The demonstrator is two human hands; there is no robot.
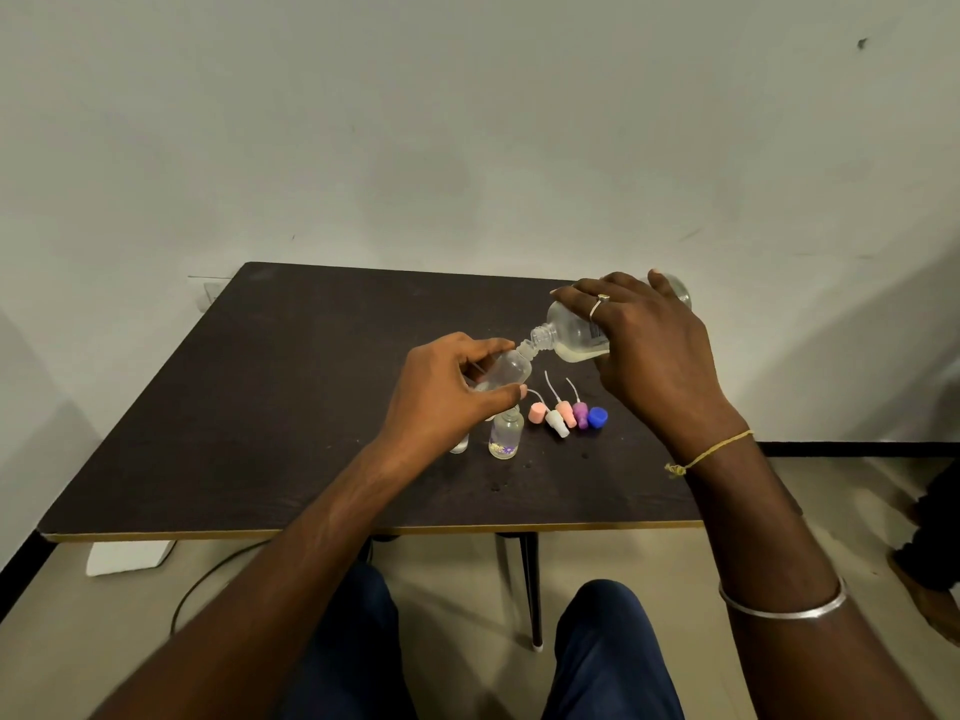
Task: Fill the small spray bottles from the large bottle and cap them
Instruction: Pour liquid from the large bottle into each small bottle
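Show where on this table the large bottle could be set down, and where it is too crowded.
Bare: the table left of the left hand; the far strip along the wall; the front strip between the standing small bottle and the near edge. Crowded: the middle, where the caps lie near the tilted large bottle.

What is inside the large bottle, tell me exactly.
Pale yellowish liquid pools along the low side of the tilted large bottle; the right hand covers its back half, so the full level cannot be seen.
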